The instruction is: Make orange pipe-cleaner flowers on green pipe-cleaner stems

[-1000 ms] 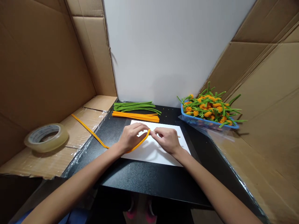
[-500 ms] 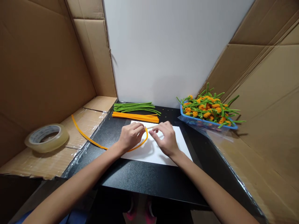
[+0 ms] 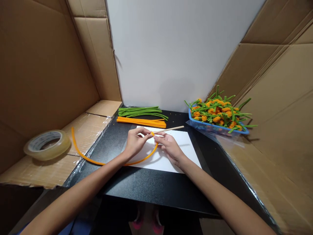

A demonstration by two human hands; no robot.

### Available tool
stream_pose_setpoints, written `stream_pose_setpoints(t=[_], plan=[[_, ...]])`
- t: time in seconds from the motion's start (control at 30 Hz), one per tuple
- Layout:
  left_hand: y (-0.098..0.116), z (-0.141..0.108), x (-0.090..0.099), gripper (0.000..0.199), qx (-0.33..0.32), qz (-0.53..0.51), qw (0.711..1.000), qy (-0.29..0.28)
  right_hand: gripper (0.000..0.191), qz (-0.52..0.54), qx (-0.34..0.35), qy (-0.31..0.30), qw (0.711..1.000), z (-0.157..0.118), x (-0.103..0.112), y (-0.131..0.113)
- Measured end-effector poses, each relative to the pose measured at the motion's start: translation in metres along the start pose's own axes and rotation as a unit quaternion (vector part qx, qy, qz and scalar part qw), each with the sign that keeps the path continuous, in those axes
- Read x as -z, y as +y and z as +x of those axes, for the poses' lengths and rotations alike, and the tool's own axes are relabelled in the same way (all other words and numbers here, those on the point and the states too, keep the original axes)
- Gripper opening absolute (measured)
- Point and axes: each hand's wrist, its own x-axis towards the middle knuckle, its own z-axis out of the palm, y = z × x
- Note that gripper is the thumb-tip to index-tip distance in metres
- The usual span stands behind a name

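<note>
Makeshift craft workstn w/ cardboard walls point(image 3: 44, 58), black tabletop point(image 3: 137, 182), pipe-cleaner bundles point(image 3: 141, 122) & basket point(image 3: 207, 126) of fuzzy pcs

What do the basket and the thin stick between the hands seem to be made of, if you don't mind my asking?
The basket looks like blue plastic, slightly glossy, judging by its moulded mesh sides. The stick is probably wood, matt and unpainted, given its pale tan colour.

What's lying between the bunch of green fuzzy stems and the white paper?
A bundle of orange stems lies between the green stems and the white paper, as the head camera's view shows.
</note>
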Motion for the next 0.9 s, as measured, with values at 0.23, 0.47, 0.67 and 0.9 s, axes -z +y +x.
stream_pose_setpoints(t=[0.23, 0.47, 0.67, 0.9], plan=[[0.004, 0.004, 0.001, 0.031, 0.085, -0.075, 0.991, -0.067, 0.037, -0.077, 0.089, -0.014, 0.993, 0.003, 0.009, -0.004], [0.002, 0.006, 0.004, 0.031, 0.123, -0.082, 0.980, -0.134, 0.039, -0.167, 0.126, -0.019, 0.978, 0.005, 0.016, -0.010], [0.002, 0.005, 0.000, 0.037, 0.164, -0.136, 0.964, -0.159, 0.033, -0.273, 0.160, -0.008, 0.949, 0.002, 0.017, -0.012], [0.004, 0.004, -0.001, 0.042, 0.183, -0.165, 0.950, -0.190, 0.027, -0.326, 0.189, -0.008, 0.926, -0.004, 0.017, -0.021]])
